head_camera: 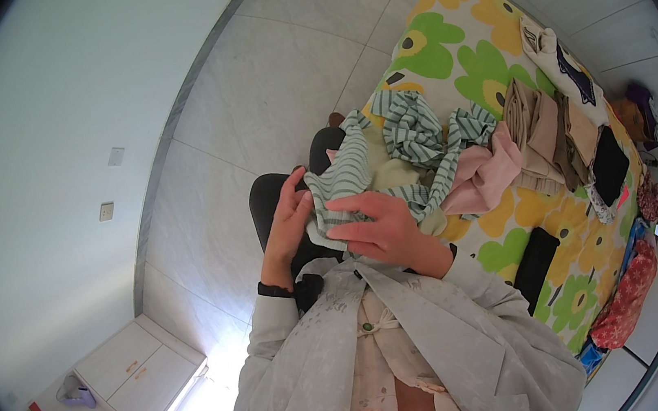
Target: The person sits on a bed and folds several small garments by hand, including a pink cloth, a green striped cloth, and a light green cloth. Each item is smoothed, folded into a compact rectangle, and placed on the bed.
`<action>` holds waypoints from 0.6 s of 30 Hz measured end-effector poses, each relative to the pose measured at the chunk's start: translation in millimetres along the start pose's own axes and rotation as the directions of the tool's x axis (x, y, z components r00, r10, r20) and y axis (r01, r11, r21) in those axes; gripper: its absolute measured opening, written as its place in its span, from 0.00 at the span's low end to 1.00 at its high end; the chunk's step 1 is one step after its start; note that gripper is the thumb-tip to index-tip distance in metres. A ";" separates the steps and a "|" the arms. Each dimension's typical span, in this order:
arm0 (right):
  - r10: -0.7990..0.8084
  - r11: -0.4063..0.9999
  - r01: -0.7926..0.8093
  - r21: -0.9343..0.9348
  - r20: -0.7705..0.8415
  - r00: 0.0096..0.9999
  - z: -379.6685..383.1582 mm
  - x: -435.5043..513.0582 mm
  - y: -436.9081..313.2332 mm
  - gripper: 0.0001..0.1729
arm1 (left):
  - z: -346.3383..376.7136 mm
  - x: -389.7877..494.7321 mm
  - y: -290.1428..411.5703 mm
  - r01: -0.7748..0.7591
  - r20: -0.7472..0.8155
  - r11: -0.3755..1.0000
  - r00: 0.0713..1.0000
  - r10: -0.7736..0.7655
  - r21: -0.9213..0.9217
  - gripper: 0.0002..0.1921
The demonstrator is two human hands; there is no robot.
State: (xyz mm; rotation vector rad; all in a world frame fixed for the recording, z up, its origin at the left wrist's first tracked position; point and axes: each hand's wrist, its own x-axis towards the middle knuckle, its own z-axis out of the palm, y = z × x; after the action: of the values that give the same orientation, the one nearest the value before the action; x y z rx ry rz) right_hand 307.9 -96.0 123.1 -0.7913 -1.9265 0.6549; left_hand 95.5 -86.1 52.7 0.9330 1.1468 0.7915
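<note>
A green-and-white striped knit garment (340, 173) lies over my lap. My left hand (289, 216) grips its near-left edge between thumb and fingers. My right hand (384, 226) lies on the same cloth from the right, fingers spread and pointing left; whether it pinches the cloth is unclear. Beside the lap, on the flowered bedspread (496, 240), are a crumpled striped garment (411, 124), pale green cloth (393, 174) partly under the stripes, and a pink garment (482, 177).
Folded beige and brown clothes (532, 131) lie farther right, with a white garment (558, 66) and black cloth (607, 165). A black folded item (536, 263) rests on the bed nearer me. Tiled floor (265, 84) lies ahead; a low white cabinet (134, 377) stands lower left.
</note>
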 end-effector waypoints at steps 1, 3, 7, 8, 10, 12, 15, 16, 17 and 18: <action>-0.030 0.999 0.030 -0.021 0.000 1.000 -1.7 1.1 -0.9 0.18 | 0.8 0.1 2.4 -0.036 0.009 0.997 0.999 0.036 -0.063 0.26; -0.058 0.998 0.058 0.001 0.027 0.998 -3.1 2.6 -3.2 0.19 | 1.6 -0.1 9.5 -0.056 0.003 0.983 0.998 0.057 -0.173 0.26; -0.042 0.987 0.039 0.155 0.013 0.999 1.4 1.7 -6.5 0.19 | -2.2 -3.3 34.3 -0.052 -0.029 0.981 0.998 0.047 -0.188 0.24; -0.018 0.986 0.017 0.168 0.006 1.000 3.1 0.8 -6.8 0.19 | -1.0 -7.7 40.5 -0.147 -0.060 0.954 0.989 0.136 -0.260 0.20; 0.040 0.979 -0.040 0.200 0.004 0.999 5.9 -1.2 -6.7 0.19 | -7.1 -14.3 58.4 -0.275 -0.136 0.935 0.959 0.249 -0.225 0.17; 0.171 0.943 -0.186 0.275 0.078 0.982 5.8 -2.9 -5.9 0.20 | -15.5 -24.2 78.0 -0.365 -0.175 0.911 0.926 0.335 -0.190 0.14; 0.190 0.890 -0.223 0.399 0.121 0.974 7.1 1.2 -2.8 0.24 | -25.2 -41.4 105.3 -0.448 -0.133 0.886 0.892 0.433 -0.117 0.10; 0.173 0.869 -0.207 0.450 0.115 0.978 7.9 4.7 -1.2 0.25 | -25.9 -44.7 112.8 -0.471 -0.080 0.878 0.881 0.466 -0.078 0.10; 0.119 0.884 -0.151 0.442 0.101 0.988 9.5 9.0 -0.1 0.25 | -25.7 -47.4 119.7 -0.507 -0.015 0.861 0.862 0.507 -0.046 0.09; 0.068 0.891 -0.100 0.442 0.088 0.994 11.4 13.9 0.9 0.24 | -22.6 -49.6 124.3 -0.519 -0.004 0.855 0.855 0.519 -0.008 0.10</action>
State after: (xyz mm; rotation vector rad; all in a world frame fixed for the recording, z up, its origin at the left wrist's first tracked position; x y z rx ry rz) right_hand 292.8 -86.4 125.2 -0.5638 -1.7111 1.1435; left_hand 55.8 -74.6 182.0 1.2600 0.8928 1.2321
